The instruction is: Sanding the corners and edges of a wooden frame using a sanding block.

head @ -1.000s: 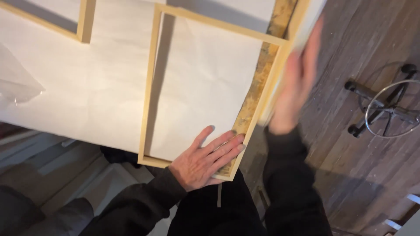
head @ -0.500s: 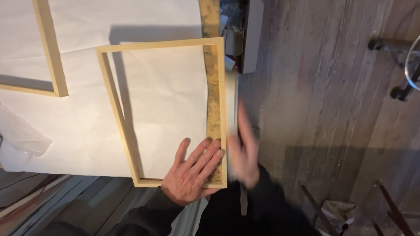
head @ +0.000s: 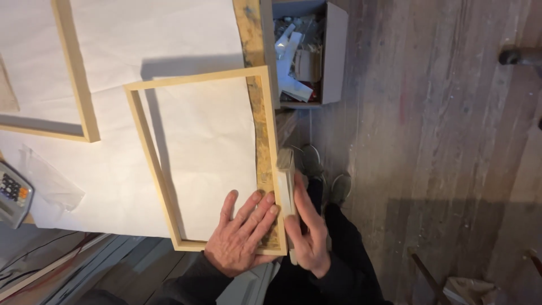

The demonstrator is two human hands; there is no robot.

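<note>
- Grey calculator (head: 14,193), with dark keys and one orange key, lies at the far left of the wooden frame (head: 151,149), half off the white paper (head: 169,39); its print is too small to tell.
- Clear plastic wrap (head: 51,181) lies flat on the paper, between the calculator and the frame.
- A second frame (head: 76,85) lies to the upper left of the wooden frame, apart from it.
- The wooden frame lies flat on the paper, its right rail over the table edge (head: 251,34).
- The left hand (head: 240,237) lies with fingers spread and flat on the near right corner of the frame; it grips nothing.
- The right hand (head: 307,231) presses a pale block (head: 285,181) against the outer side of the right rail, fingers laid straight along it. I judge that the frame could slide on the smooth paper if the left hand eases, and the block could slip off the narrow rail.
- A grey cardboard box (head: 333,51) of white scraps stands on the floor, to the upper right of the frame.
</note>
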